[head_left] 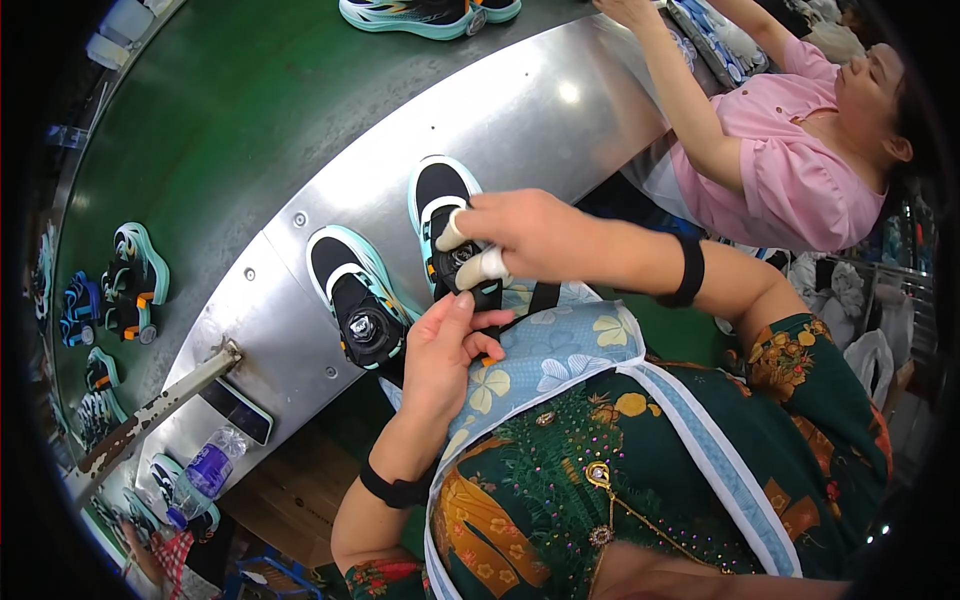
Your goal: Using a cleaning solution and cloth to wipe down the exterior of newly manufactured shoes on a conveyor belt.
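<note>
1. While the person sits close against the metal desk (560,110), the left hand (445,345) is curled around the heel end of a black and teal shoe (445,215), thumb and fingers pinching the black strap at its back, seemingly to keep the shoe from sliding.
2. Just above that hand, the right hand (530,235) comes over the top of the same shoe, fingers bent and pressing on the round dial closure; two fingertips (482,268) wear pale covers, probably to spare the skin from rubbing.
3. Held between both hands, the shoe stands toe away from the person, sole on the steel, so the dial faces up within easy reach.
4. Just left of the left hand, a second matching shoe (360,300) stands untouched, toe likewise pointing away, kept close as the pair's other half.
5. Farther left of both hands, a plastic bottle (205,475) and a dark phone (238,408) lie by the desk's edge.
6. Beyond the hands, more teal shoes (425,14) ride a green belt (220,120), and another person in pink (790,150) reaches across the far right.
</note>
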`<act>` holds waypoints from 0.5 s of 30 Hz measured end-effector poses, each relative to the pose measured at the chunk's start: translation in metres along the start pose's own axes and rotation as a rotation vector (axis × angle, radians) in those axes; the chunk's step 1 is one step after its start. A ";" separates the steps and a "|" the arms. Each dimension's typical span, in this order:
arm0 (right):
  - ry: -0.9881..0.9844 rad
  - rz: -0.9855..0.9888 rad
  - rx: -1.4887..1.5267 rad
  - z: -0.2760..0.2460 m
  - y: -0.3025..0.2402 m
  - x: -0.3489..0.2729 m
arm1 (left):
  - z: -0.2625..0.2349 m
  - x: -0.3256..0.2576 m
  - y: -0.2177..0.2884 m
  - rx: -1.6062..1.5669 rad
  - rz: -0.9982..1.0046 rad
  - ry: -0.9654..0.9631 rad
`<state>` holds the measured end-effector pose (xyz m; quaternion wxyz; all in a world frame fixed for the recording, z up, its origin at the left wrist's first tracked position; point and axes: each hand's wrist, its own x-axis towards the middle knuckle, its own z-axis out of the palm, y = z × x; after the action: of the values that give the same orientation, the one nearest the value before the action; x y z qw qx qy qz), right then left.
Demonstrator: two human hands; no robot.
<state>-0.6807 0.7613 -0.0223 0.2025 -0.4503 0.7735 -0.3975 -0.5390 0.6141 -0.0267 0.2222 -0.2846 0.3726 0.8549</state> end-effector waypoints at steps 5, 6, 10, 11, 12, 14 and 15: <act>-0.160 0.233 0.242 -0.038 0.005 0.016 | 0.000 -0.007 0.016 -0.114 -0.018 0.001; -0.168 0.214 0.256 -0.038 0.007 0.016 | 0.000 -0.006 0.016 -0.077 -0.036 0.015; -0.222 0.053 0.105 -0.019 -0.006 0.014 | 0.006 0.003 0.008 -0.045 0.005 0.042; -0.139 0.005 0.037 -0.007 -0.004 0.011 | 0.004 0.005 0.007 -0.042 0.003 0.042; -0.123 0.010 0.069 -0.004 -0.001 0.011 | 0.001 0.007 0.005 -0.048 0.010 0.043; -0.109 0.014 0.106 -0.003 0.002 0.014 | -0.002 0.009 0.003 -0.054 0.016 0.047; -0.161 0.035 0.140 -0.006 0.003 0.017 | -0.002 0.010 0.002 -0.053 0.023 0.049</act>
<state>-0.6953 0.7499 -0.0202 0.3020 -0.4519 0.7329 -0.4091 -0.5469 0.6126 -0.0331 0.1955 -0.3072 0.3582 0.8597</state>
